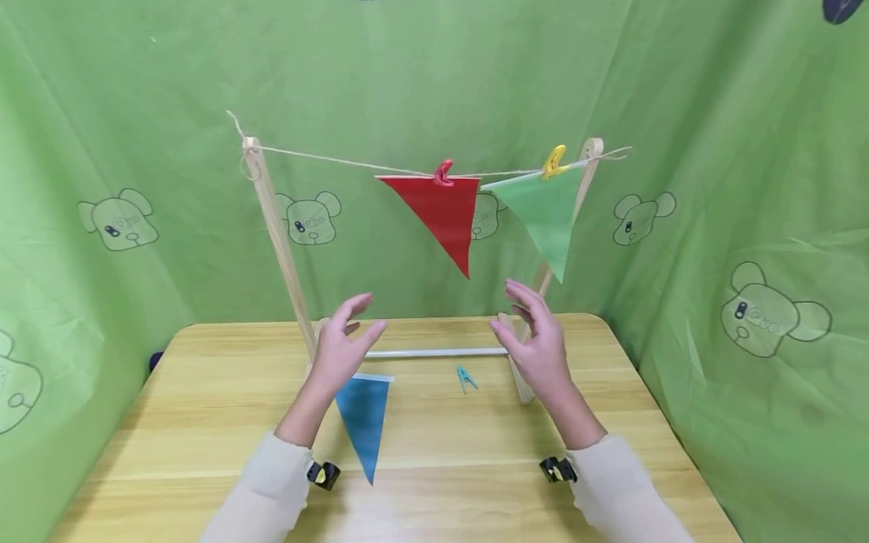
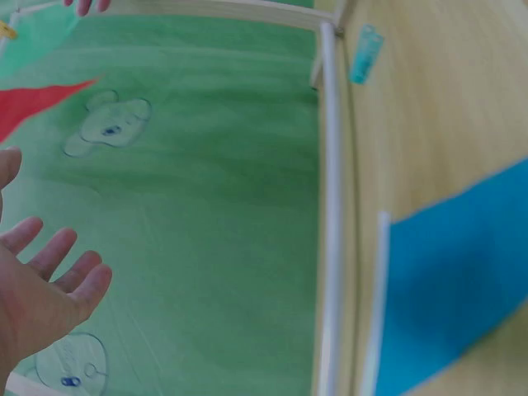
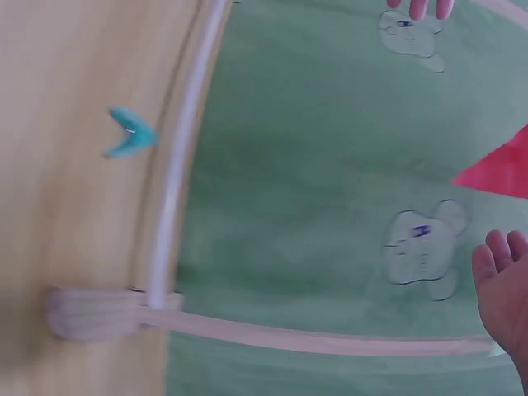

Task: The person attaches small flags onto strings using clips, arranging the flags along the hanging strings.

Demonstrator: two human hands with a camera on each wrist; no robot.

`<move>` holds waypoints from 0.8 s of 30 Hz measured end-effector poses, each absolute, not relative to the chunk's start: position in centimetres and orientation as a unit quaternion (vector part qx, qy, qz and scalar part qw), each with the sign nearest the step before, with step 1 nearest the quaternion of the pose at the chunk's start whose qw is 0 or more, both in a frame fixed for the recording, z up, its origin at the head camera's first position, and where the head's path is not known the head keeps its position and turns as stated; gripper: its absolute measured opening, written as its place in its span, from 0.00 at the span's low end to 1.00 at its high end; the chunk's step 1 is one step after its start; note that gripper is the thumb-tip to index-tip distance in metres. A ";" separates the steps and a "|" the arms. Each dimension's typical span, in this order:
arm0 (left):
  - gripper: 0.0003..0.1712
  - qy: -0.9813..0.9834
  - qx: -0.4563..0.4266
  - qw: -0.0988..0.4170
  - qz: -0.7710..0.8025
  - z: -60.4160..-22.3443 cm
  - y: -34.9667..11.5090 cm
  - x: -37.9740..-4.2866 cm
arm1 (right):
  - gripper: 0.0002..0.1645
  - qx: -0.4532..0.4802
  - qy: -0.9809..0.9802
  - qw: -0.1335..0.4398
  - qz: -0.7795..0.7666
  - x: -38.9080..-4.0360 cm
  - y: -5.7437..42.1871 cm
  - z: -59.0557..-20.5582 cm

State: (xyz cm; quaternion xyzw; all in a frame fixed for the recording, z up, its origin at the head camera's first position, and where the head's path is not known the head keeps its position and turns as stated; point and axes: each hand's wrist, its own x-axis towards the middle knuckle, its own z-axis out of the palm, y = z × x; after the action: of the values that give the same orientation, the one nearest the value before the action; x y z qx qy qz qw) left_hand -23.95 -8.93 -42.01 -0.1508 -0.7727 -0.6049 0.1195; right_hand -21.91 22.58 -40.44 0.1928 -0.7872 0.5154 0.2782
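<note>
My left hand (image 1: 342,348) is raised over the table by the left post, fingers loosely bent and holding nothing. The right hand (image 1: 541,343) is likewise raised near the right post, its palm turned inward. Below my left wrist a blue triangular flag (image 1: 365,418) with a white top edge lies on the table. Between the hands, a teal clothespin (image 1: 465,378) lies on the wood. A red flag (image 1: 444,215) hangs from the string (image 1: 339,160) by a red clothespin (image 1: 443,173). To its right a green flag (image 1: 546,211) hangs under a yellow clothespin (image 1: 554,161).
Two wooden posts, the left post (image 1: 280,226) and the right post (image 1: 589,181), hold up the sagging string. A pale rod (image 1: 434,352) joins them low down. Green curtains (image 1: 434,75) with printed bear faces surround the wooden table (image 1: 204,422).
</note>
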 end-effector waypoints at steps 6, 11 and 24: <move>0.32 -0.778 -0.132 0.096 -0.607 -44.1 -9.7 -24.1 | 0.40 0.150 -0.802 0.246 0.523 -22.2 22.8 -43.2; 0.32 -0.798 -0.123 0.086 -0.583 -45.5 -10.5 -24.1 | 0.43 0.128 -0.820 0.210 0.516 -22.5 23.0 -45.5; 0.35 -0.869 -0.128 0.063 -0.473 -49.5 -12.0 -23.9 | 0.48 0.106 -0.870 0.104 0.470 -22.6 23.1 -50.1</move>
State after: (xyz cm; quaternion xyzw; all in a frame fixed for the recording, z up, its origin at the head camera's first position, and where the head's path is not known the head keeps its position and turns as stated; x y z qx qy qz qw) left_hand -23.93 -11.99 -49.47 -0.1280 -0.8695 -0.4729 0.0630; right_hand -22.60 23.12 -50.05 0.1063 -0.8703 0.4697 0.1037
